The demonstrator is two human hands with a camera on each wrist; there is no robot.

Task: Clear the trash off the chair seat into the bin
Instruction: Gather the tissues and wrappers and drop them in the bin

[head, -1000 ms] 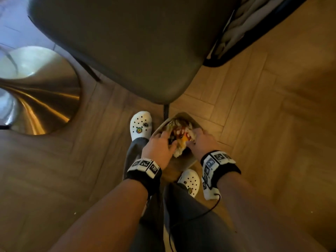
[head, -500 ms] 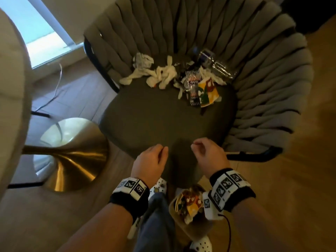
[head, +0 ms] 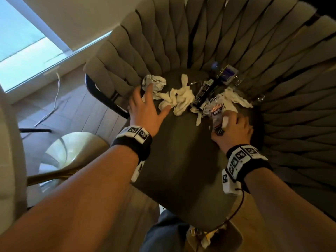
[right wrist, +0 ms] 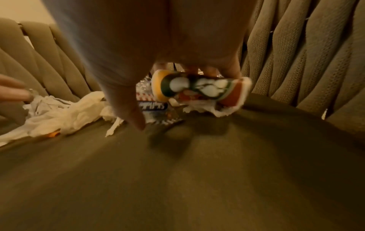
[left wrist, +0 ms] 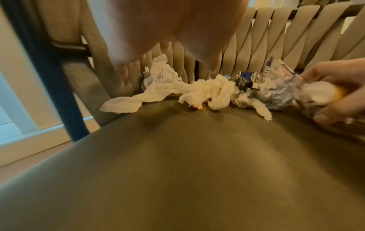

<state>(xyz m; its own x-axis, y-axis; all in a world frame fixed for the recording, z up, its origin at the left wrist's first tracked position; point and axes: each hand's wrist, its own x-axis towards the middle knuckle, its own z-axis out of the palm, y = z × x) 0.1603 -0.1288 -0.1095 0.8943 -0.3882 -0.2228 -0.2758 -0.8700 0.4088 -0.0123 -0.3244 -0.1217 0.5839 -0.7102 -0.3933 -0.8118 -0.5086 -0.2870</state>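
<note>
Two hands reach over the chair seat (head: 181,151): the left hand (head: 143,110) spreads flat (fingers straight) onto crumpled tissues (head: 180,99), the right hand (head: 234,130) curls around a colourful wrapper (right wrist: 199,89).

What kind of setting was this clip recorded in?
Most likely a home living or dining room. A padded chair with a woven strap back stands on a herringbone wood floor, beside a table's brass pedestal base and a floor-level window.
</note>
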